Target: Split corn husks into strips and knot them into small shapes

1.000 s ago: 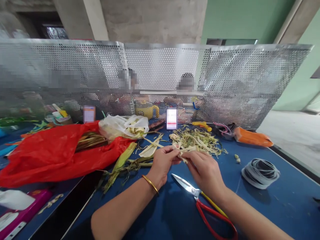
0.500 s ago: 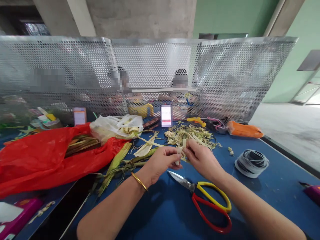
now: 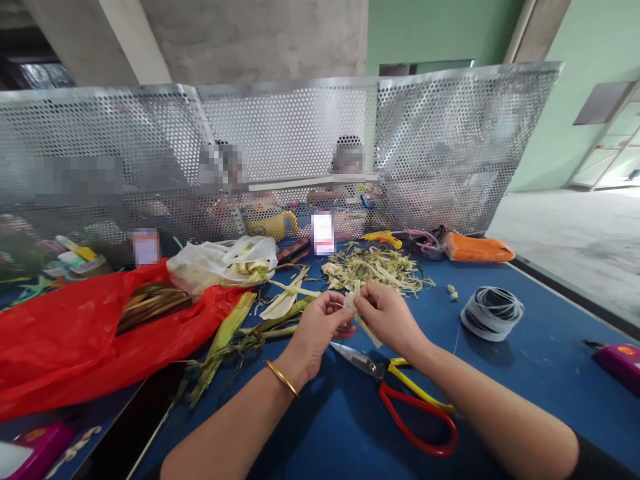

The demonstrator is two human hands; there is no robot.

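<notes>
Above the blue table, my left hand [image 3: 323, 327] and my right hand [image 3: 387, 313] meet at a pale strip of dried husk [image 3: 370, 331]. The left fingers pinch one part of it, while the right thumb and fingers close on it from the other side. A loose end hangs below the right hand. Just beneath the hands lie scissors [image 3: 380, 373] with one red and one yellow handle, partly under the right forearm. A heap of shredded husk [image 3: 383, 270] spreads behind the hands. Longer green-yellow husks [image 3: 227, 340] lie to the left.
A red plastic bag [image 3: 90, 320] and a white plastic bag [image 3: 225, 260] fill the left side. Right of the hands sits a spool of cord [image 3: 493, 313], with an orange packet [image 3: 477, 247] behind. A perforated metal screen [image 3: 290, 133] stands across the back, people beyond it.
The view has shifted slightly. The husk strip has turned between my fingers, and a longer end now hangs below my right hand. Both hands stay close together.
</notes>
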